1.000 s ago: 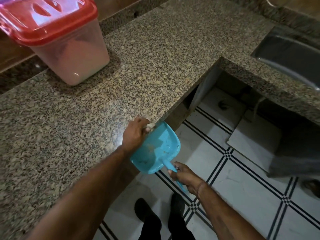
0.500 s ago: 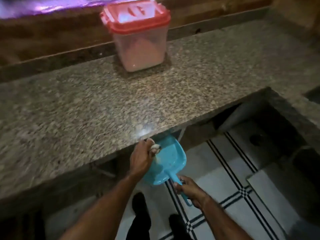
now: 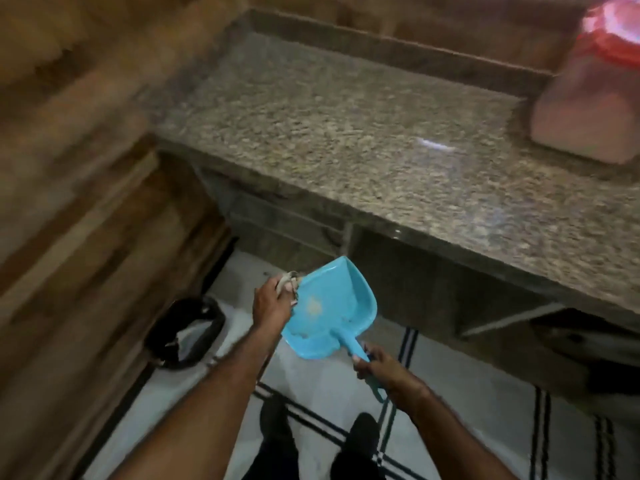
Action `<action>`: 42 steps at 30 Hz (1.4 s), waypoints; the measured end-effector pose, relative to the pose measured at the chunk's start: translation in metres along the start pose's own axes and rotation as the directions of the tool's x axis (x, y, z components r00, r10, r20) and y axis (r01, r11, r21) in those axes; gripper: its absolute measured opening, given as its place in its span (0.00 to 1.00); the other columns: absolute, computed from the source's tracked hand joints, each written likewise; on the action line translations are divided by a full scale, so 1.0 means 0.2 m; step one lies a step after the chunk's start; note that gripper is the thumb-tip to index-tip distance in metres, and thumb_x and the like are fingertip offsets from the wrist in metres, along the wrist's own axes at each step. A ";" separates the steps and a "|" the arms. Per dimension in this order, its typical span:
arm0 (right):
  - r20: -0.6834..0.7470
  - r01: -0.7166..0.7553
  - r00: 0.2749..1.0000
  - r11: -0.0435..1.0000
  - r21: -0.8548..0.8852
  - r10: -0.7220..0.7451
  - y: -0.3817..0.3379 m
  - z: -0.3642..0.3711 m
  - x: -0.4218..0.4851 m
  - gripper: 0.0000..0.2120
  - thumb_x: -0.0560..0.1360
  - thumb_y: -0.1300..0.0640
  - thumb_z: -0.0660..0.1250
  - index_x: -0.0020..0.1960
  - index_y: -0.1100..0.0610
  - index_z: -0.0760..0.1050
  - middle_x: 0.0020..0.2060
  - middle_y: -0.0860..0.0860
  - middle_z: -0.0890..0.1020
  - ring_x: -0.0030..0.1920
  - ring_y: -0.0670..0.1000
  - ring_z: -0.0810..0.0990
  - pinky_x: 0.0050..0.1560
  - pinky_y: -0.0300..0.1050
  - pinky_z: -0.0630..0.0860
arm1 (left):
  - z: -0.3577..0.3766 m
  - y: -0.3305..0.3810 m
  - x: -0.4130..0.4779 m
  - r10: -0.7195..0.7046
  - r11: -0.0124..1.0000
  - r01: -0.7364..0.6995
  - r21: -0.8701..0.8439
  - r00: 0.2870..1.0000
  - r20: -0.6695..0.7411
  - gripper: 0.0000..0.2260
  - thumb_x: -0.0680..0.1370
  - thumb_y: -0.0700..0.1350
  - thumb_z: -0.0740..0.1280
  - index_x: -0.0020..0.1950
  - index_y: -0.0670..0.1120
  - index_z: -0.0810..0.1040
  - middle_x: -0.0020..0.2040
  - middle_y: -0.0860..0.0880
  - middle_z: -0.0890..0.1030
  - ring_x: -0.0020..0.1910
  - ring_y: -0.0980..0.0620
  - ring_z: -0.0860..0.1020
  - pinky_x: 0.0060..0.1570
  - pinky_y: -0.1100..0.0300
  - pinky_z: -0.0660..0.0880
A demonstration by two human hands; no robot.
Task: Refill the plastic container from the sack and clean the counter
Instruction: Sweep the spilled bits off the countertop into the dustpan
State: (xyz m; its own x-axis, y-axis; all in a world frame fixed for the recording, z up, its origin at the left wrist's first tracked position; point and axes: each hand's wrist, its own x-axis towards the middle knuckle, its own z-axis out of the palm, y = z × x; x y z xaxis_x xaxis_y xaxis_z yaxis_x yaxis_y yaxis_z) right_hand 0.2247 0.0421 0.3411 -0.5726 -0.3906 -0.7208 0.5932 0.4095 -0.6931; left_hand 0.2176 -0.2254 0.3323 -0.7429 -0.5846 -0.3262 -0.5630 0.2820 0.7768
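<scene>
The dustpan is off the worktop edge now and swinging left. The right hand curls its fingers round the handle, keeping it level so the crumbs stay put. The left hand pinches a rag. The plastic container sits upper right and a bin waits lower left.

Both bare forearms come in from the bottom edge, reaching forward and drawing slightly together. The left hand is the higher one, its back to the camera, fingers curled round a pale scrap too blurred to name, right at the left rim of the blue dustpan. The right hand sits lower and closer to the body, wrapped in a fist round the dustpan's handle, wrist fairly straight. Two dark shoes stand between the arms.
</scene>
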 end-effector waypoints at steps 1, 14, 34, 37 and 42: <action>0.031 0.003 1.000 1.000 -0.031 -0.002 -0.03 0.09 0.02 0.15 0.71 0.51 0.71 0.52 0.59 0.78 0.41 0.53 0.78 0.38 0.45 0.77 0.38 0.36 0.77 | -0.09 -0.13 0.03 -0.053 0.997 0.052 -0.059 0.998 -0.017 0.17 0.76 0.59 0.64 0.61 0.55 0.81 0.57 0.45 0.85 0.56 0.42 0.82 0.57 0.45 0.80; 0.226 0.010 0.968 0.884 -0.467 0.108 -0.16 1.48 0.52 0.05 0.81 0.61 0.67 0.51 0.64 0.77 0.39 0.55 0.76 0.39 0.51 0.74 0.34 0.33 0.76 | -1.19 -1.13 -0.13 -0.540 0.746 0.311 -0.589 0.800 -0.261 0.08 0.83 0.44 0.67 0.61 0.48 0.80 0.55 0.40 0.83 0.42 0.44 0.83 0.29 0.60 0.79; 0.168 -0.038 0.945 0.607 -0.794 0.279 0.16 2.63 2.32 0.17 0.80 0.63 0.63 0.36 0.54 0.63 0.39 0.52 0.74 0.41 0.53 0.76 0.34 0.39 0.73 | -0.94 -2.38 0.83 -0.707 0.670 0.388 -0.633 0.593 -0.385 0.13 0.83 0.47 0.66 0.66 0.46 0.79 0.57 0.44 0.82 0.51 0.43 0.82 0.39 0.50 0.84; 0.119 -0.092 0.961 0.691 -0.717 0.251 0.25 2.59 2.34 0.09 0.69 0.54 0.67 0.39 0.52 0.66 0.38 0.53 0.73 0.35 0.50 0.72 0.34 0.42 0.67 | -0.91 -2.43 0.85 -0.715 0.661 0.390 -0.641 0.587 -0.379 0.11 0.82 0.47 0.67 0.63 0.46 0.80 0.54 0.44 0.84 0.49 0.43 0.83 0.45 0.48 0.84; 0.177 0.027 0.978 0.771 -0.637 0.111 0.32 2.60 2.37 0.04 0.79 0.59 0.65 0.54 0.53 0.75 0.51 0.56 0.79 0.48 0.55 0.77 0.49 0.50 0.76 | -0.93 -2.46 0.93 -0.764 0.547 0.337 -0.766 0.575 -0.292 0.11 0.83 0.48 0.66 0.64 0.46 0.79 0.53 0.44 0.84 0.44 0.43 0.84 0.27 0.59 0.78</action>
State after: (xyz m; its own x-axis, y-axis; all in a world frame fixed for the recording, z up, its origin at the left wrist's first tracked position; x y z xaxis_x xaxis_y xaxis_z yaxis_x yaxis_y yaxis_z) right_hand 0.2857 -0.5456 -0.0462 -0.3939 -0.4821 -0.7826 0.0814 0.8298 -0.5522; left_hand 0.4249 -0.6147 -0.0105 0.1089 -0.7740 -0.6237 -0.2812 -0.6258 0.7275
